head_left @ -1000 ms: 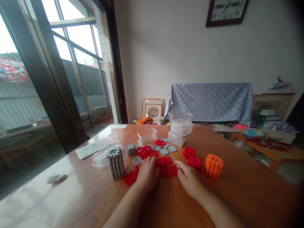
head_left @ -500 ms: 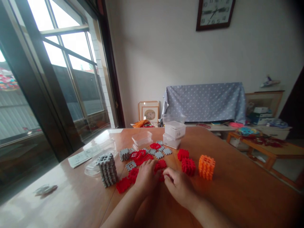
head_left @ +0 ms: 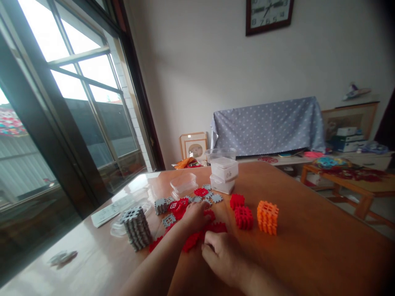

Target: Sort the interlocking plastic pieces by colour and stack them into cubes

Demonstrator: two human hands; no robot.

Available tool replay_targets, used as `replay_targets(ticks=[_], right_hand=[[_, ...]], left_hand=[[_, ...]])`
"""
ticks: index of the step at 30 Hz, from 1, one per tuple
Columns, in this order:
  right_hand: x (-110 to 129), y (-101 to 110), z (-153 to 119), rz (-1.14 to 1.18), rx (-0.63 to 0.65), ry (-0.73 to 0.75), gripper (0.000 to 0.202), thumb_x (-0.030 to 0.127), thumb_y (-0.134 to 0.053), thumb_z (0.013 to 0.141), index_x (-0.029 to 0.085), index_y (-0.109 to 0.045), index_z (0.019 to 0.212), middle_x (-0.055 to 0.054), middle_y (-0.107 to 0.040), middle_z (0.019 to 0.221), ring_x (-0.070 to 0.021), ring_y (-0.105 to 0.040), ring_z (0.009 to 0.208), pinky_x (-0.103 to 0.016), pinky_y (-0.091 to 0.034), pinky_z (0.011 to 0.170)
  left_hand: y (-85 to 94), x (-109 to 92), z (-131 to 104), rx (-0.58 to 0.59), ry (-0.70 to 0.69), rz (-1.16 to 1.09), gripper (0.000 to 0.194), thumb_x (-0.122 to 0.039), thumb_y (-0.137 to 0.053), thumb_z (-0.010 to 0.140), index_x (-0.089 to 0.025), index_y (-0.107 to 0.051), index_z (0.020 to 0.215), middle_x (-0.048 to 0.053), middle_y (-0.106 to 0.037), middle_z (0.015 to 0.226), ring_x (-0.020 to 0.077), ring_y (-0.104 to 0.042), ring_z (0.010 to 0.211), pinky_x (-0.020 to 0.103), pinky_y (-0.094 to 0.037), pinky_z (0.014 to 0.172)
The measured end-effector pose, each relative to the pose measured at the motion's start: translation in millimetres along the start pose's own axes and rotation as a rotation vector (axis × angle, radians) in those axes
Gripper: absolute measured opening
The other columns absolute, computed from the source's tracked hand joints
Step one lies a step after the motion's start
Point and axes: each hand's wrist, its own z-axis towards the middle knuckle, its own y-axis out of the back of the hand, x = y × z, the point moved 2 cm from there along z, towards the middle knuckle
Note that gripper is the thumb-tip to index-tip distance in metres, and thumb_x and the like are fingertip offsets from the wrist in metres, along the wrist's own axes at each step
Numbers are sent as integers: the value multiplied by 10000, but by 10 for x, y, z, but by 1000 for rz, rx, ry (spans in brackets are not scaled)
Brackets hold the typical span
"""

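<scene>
The left hand (head_left: pixel 196 215) reaches over flat, notched red plastic tiles (head_left: pixel 219 226) mid-way across the glossy brown desk (head_left: pixel 302 242); the right hand (head_left: pixel 224 253) curls at their near side. I cannot tell whether either pinches one. The low left forearm (head_left: pixel 160 263) might drag tiles askew or, swinging left, topple the tall grey notched-plastic stack (head_left: pixel 137 230).
</scene>
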Motion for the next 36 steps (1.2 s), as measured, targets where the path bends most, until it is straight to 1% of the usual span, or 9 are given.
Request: replay_targets(ticks=[5, 10, 14, 17, 20, 23, 27, 31, 36], right_hand=[[33, 75, 20, -31, -64, -35, 223, 277, -479, 918, 213, -571, 725, 20, -658, 659, -130, -592, 623, -255, -300, 588], [57, 137, 15, 21, 22, -62, 222, 297, -493, 917, 215, -632, 765, -2, -731, 743, -153, -656, 681, -254, -321, 584], [53, 124, 11, 17, 56, -73, 268, 326, -480, 934, 214, -669, 780, -27, -758, 779, -165, -678, 689, -254, -343, 584], [73, 114, 39, 16, 58, -60, 283, 332, -476, 937, 214, -678, 778, -32, -759, 778, -168, -688, 693, -249, -346, 576], [101, 119, 69, 31, 63, -62, 289, 339, -473, 937, 215, -684, 782, -37, -762, 788, -177, -699, 711, -246, -360, 582], [103, 123, 83, 35, 77, -65, 277, 327, -478, 927, 218, -707, 814, -50, -776, 826, -191, -710, 743, -255, -378, 604], [97, 158, 74, 34, 130, -124, 285, 345, -486, 916, 233, -740, 849, -58, -779, 820, -199, -708, 728, -267, -359, 568], [182, 262, 55, 45, 186, -202, 305, 394, -505, 908, 231, -761, 874, -67, -782, 823, -200, -713, 733, -260, -360, 551], [280, 333, 63, 9, 207, -209, 297, 363, -510, 912, 231, -771, 958, -66, -792, 896, -194, -715, 789, -252, -380, 582]], left_hand=[[-9, -59, 262, 16, -8, 24, 402, -268, -640, 776, -232, -681, 1174, 88, -715, 1147, 281, -631, 1081, 371, -485, 936], [-84, -89, 536, 37, 11, 35, 379, -205, -617, 754, -235, -688, 1126, 79, -728, 1119, 254, -662, 1022, 343, -504, 897], [-28, -72, 536, 67, -47, 37, 261, -262, -618, 785, -246, -710, 1029, 62, -735, 1032, 252, -662, 977, 340, -495, 874], [49, -66, 490, 83, -114, 42, 262, -332, -640, 801, -256, -716, 1041, 56, -729, 1051, 262, -644, 1024, 351, -475, 922], [73, -78, 528, 69, -116, 88, 324, -341, -625, 823, -256, -694, 1128, 70, -709, 1141, 281, -615, 1103, 375, -457, 969], [7, -117, 652, 64, -72, 138, 420, -333, -619, 825, -244, -641, 1235, 95, -677, 1232, 306, -584, 1168, 408, -442, 998], [-128, -178, 822, 77, -54, 188, 460, -355, -619, 821, -227, -608, 1263, 129, -652, 1276, 360, -534, 1223, 499, -408, 1022], [-206, -168, 901, 83, -28, 238, 372, -352, -593, 838, -233, -616, 1189, 121, -658, 1247, 357, -519, 1231, 518, -388, 1031], [-259, -96, 901, 73, -12, 256, 281, -373, -603, 831, -255, -629, 1084, 86, -633, 1256, 335, -522, 1219, 480, -403, 1009]])
